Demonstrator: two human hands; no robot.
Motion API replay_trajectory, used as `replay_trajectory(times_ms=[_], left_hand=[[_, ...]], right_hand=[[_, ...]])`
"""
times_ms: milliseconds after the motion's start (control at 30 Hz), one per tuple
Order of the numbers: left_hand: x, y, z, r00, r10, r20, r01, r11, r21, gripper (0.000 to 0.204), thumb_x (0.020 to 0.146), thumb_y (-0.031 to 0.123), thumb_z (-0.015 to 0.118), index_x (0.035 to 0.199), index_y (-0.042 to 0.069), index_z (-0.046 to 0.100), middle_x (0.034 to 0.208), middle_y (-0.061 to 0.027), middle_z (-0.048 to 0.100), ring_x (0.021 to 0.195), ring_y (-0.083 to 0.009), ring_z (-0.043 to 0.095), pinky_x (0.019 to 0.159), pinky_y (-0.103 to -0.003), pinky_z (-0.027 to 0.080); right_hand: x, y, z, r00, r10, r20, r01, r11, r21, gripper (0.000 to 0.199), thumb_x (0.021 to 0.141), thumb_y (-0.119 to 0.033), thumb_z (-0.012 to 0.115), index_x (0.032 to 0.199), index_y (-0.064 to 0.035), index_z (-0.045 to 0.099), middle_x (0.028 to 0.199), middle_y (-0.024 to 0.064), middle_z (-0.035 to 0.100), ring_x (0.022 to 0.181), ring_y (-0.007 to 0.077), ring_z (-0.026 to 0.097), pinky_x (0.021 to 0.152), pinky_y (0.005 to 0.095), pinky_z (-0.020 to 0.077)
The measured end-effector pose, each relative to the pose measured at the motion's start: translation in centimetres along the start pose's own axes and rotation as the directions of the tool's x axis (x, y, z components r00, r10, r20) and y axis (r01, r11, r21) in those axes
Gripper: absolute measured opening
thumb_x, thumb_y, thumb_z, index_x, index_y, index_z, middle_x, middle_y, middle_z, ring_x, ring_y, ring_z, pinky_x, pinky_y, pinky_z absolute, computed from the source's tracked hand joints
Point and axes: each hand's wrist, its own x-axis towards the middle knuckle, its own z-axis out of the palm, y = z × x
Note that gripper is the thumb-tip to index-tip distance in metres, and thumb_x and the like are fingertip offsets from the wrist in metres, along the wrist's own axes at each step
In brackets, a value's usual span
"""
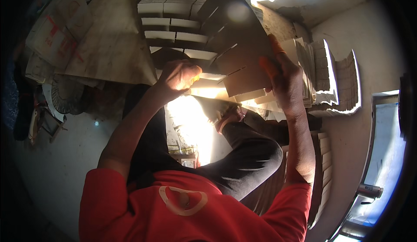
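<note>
My right hand [286, 83] grips the lower right edge of a large slotted cardboard sheet [243, 38], with orange covers on the thumb and a finger. The sheet is tilted, and several narrow slits run in from its left edge. My left hand [180, 75] is closed, its fingers curled around a yellow-orange patch at the tips; whatever it pinches is hidden. It sits beside the near end of a row of upright cardboard strips [163, 36], which stand spaced apart with slits in them. The sheet's left edge overlaps the right ends of these strips.
Stacked cardboard pieces [323, 72] stand on the right against the wall. At the left lies a broad brown board [110, 38], with pale printed sheets [61, 29] beyond it. My knee in dark trousers [256, 155] is bent below the work. Strong sunlight glares between my legs.
</note>
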Motion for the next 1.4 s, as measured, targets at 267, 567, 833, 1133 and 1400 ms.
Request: replay_trajectory(times_ms=[267,567,833,1133,1400], left_hand=[[0.1,-0.4,0.0,0.996,-0.054,0.069,0.053,0.998,0.027,0.019,0.065,-0.002,0.066,0.081,0.000,0.056,0.073,-0.0152,0.058,0.072,-0.0332,0.061,0.063,-0.039,0.049],[0.7,-0.3,-0.5,0.993,-0.052,0.105,0.049,0.998,0.034,0.017,0.070,-0.002,0.067,0.085,-0.001,0.059,0.076,-0.0158,0.062,0.072,-0.0319,0.063,0.063,-0.037,0.051],[0.8,0.2,0.0,1.000,0.026,0.014,-0.027,0.992,0.127,0.026,0.067,0.003,0.074,0.091,-0.002,0.063,0.085,-0.0136,0.067,0.074,-0.0281,0.062,0.064,-0.036,0.051],[-0.3,0.9,-1.0,0.999,-0.037,-0.010,0.038,0.990,0.136,0.038,0.068,-0.001,0.078,0.103,-0.006,0.065,0.096,-0.0168,0.067,0.085,-0.0292,0.063,0.075,-0.035,0.052],[-0.5,0.5,-1.1,0.999,0.008,-0.038,0.000,0.981,0.194,0.036,0.062,0.000,0.081,0.094,-0.003,0.065,0.091,-0.0147,0.068,0.076,-0.0280,0.062,0.067,-0.036,0.052]], right_hand=[[0.6,2.5,3.3,0.973,-0.205,0.102,0.212,0.975,-0.066,0.050,0.091,-0.002,0.056,0.139,-0.0050,0.043,0.069,0.0194,0.060,0.057,0.0296,0.060,0.055,0.0364,0.0474],[-0.7,6.0,8.5,0.934,-0.113,0.338,0.225,0.923,-0.312,0.055,0.089,-0.015,0.062,0.139,-0.0038,0.041,0.085,0.0212,0.067,0.076,0.0386,0.065,0.063,0.0369,0.0516],[1.2,12.3,1.5,0.790,-0.559,-0.250,0.296,0.706,-0.644,0.033,0.089,-0.020,0.064,0.118,-0.0064,0.059,0.080,0.0099,0.065,0.068,0.0254,0.064,0.055,0.0359,0.0515],[1.4,26.7,-6.7,0.933,0.052,-0.356,-0.343,0.429,-0.836,0.044,0.077,-0.031,0.075,0.105,-0.0037,0.055,0.109,0.0167,0.057,0.107,0.0352,0.054,0.080,0.0456,0.0489],[2.9,29.8,-9.3,0.930,0.025,-0.366,-0.305,0.606,-0.734,0.035,0.075,-0.021,0.077,0.091,-0.0042,0.052,0.089,0.0207,0.065,0.084,0.0394,0.063,0.072,0.0463,0.0489]])
